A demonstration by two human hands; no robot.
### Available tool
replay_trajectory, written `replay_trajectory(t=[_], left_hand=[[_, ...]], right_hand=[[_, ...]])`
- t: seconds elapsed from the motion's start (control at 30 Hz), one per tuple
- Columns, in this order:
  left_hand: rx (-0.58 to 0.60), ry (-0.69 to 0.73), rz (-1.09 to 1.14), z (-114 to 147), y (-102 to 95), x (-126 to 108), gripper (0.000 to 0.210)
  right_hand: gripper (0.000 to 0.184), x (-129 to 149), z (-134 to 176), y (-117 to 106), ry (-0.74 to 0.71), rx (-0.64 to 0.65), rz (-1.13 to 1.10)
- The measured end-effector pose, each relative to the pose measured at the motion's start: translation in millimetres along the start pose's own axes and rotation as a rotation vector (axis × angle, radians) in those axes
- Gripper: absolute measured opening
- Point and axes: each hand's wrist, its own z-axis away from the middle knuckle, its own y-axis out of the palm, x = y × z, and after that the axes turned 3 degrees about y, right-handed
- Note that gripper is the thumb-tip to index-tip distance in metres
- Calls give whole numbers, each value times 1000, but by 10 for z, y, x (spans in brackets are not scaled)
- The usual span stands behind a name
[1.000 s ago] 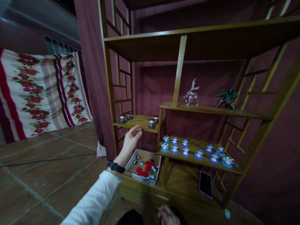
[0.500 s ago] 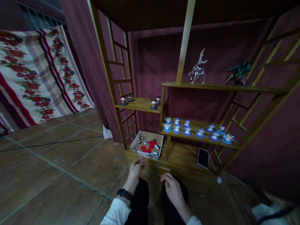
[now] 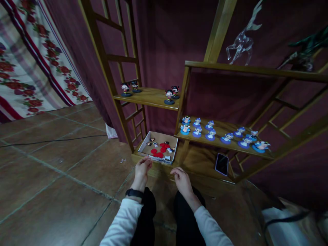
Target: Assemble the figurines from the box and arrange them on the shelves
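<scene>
dark red cloth (image 3: 159,41) hangs behind a wooden shelf unit (image 3: 217,30) standing on a tiled floor (image 3: 64,153); to its left, as i stand facing it, is a floral cloth (image 3: 38,65). cardboard box (image 3: 160,137) noted on the bottom board (image 3: 198,159), left end. contents: red pieces (image 3: 164,147) and small figure parts (image 3: 155,145), lying loose.

the person's left hand (image 3: 141,171), with a black wristband (image 3: 134,193) behind it, is just before the near edge of the box, fingers and thumb drawn close together; i cannot tell whether it pinches anything or touches the box. the right hand (image 3: 182,179) is near the right knee (image 3: 187,212), fingers loosely bent; whether it holds anything cannot be told.

four black-based figures (image 3: 169,96) stand upright on the upper left shelf (image 3: 151,95), two at each end. eleven blue and purple figures (image 3: 210,134) occupy the lower right shelf (image 3: 220,126): six left, five right. a phone (image 3: 221,164) lies below them. higher up stands a clear deer figure (image 3: 241,44).
</scene>
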Motion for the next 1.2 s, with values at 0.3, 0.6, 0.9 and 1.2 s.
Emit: replay_trajectory(t=[0.3,0.6,0.9,1.2], left_hand=[[-45,44,155,-699,456,-37,25],[-99,34,250,-1270,308,-256,27],[-100,99,186,-1414,167,-366,30],[11,74,33,-1434,267,-312,24]], right_hand=[[34,-191,-751,319,73,31,266],[36,-458,-1588,569,95,28,450],[39,-662,-1915,602,139,-42,597],[32,-846,-1882,825,5,134,872]])
